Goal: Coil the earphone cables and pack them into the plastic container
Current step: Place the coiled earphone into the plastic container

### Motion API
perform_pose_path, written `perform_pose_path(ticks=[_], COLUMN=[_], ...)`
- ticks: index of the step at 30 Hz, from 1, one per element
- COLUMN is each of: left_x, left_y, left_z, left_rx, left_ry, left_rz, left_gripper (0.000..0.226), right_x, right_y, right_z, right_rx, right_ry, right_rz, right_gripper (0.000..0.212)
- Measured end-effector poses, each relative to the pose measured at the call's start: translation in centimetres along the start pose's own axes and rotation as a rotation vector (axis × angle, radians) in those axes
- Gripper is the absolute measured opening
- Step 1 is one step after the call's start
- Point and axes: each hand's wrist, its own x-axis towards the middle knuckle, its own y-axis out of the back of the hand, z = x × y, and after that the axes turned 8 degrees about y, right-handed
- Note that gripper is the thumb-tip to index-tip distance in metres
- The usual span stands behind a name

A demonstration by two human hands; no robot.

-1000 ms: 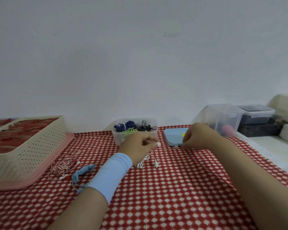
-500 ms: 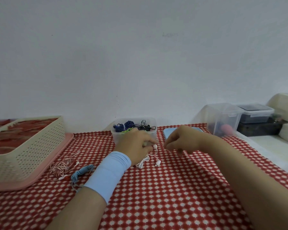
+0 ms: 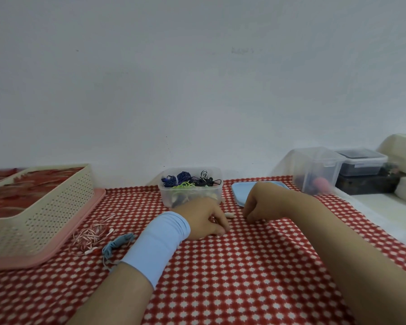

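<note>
Since these cables are light, thin and floppy, pinch the wire gently, not the buds. Left of the plastic container (image 3: 167, 200) lie a pink cable (image 3: 89, 235) and a blue cable (image 3: 116, 245). In front of it come the curled left hand (image 3: 204, 219), a white earbud (image 3: 229, 215) and the curled right hand (image 3: 265, 202); I cannot tell what they hold.

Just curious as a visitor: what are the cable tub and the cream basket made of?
The tub looks like clear, slightly frosted plastic: coiled cables show through its wall. The cream basket seems moulded matte plastic, its walls pierced with regular small holes.
</note>
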Motion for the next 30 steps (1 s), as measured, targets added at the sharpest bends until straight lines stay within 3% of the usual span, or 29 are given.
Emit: perform_pose_path(ticks=[2,7,10,14,18,23,30], left_x=[0.1,0.4,0.4,0.6,0.7,0.6,0.4], left_y=[-0.2,-0.7,-1.0,-1.4,-1.7,-1.5,-1.6], left_z=[-0.3,-0.4,-0.6,-0.6,-0.8,-0.9,-0.7], left_rx=[-0.123,-0.760,-1.034,-1.281,-1.367,-1.416,-1.417], left_ry=[0.012,0.113,0.172,0.249,0.237,0.244,0.230], left_rz=[0.051,0.261,0.221,0.099,0.077,0.080,0.070], left_gripper=[0.011,0.011,0.018,0.024,0.025,0.026,0.021], right_x=[-0.3,-1.0,-1.5,-1.4,-1.1,-1.2,-0.9], right_y=[0.2,1.1,1.5,1.1,0.3,0.4,0.0], right_z=[0.0,-0.8,-1.4,-1.9,-2.7,-2.5,-2.6], right_rx=[0.040,0.401,0.653,1.017,1.104,1.067,1.019], right_ry=[0.002,0.088,0.079,0.030,0.057,0.036,0.067], right_rz=[0.019,0.188,0.213,0.213,0.142,0.120,0.112], right_gripper=[0.014,0.009,0.003,0.011,0.023,0.015,0.024])
